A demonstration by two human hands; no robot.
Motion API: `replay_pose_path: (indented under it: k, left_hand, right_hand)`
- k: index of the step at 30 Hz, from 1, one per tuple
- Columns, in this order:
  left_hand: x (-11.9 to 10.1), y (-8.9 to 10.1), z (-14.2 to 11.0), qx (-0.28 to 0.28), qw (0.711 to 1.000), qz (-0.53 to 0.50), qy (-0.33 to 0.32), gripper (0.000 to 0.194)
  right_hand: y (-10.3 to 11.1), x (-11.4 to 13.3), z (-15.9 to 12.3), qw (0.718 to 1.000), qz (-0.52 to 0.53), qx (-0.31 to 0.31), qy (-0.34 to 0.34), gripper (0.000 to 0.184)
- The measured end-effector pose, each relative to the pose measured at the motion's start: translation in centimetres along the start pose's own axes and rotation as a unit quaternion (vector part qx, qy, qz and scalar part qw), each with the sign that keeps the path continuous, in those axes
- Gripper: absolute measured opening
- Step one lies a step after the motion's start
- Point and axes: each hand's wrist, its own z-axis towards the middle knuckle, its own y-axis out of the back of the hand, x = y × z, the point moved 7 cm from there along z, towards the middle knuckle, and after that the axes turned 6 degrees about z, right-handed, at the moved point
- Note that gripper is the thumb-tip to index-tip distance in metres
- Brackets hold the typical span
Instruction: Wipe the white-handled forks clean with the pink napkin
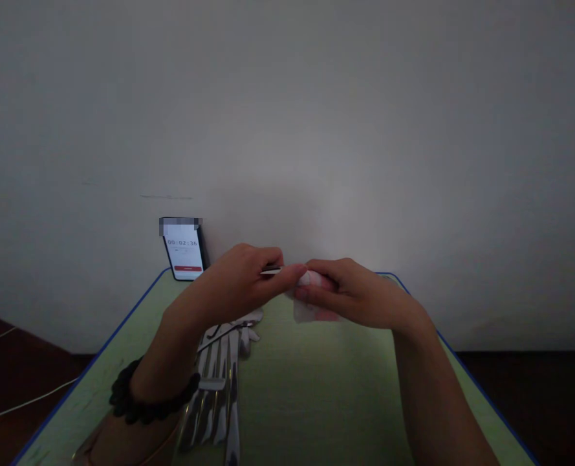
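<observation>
Pinkish-white cloth (311, 313) bunches in the right hand (362, 294), partly hanging below.

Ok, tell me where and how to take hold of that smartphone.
Probably pinch the smartphone by its long side edges, above mid-height, coming from the front: it stands on its short end, screen outward, both edges exposed, while the left hand appears near its lower right corner.

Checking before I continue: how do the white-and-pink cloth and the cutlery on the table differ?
The cloth is bunched and white-and-pink; the cutlery is slim, metallic and shiny. The cloth is in the right hand, above the green table; the cutlery lies on that table. Both are partly hidden.
</observation>
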Motion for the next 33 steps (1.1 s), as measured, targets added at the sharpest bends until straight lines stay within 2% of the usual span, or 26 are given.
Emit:
replay_pose_path:
  k: [33]
  left_hand:
    - [-0.11, -0.1, -0.2, -0.007, 1.0, -0.024, -0.015, 0.041]
  right_hand:
    - [0.55, -0.44, -0.34, 1.0, 0.002, 0.004, -0.007, 0.037]
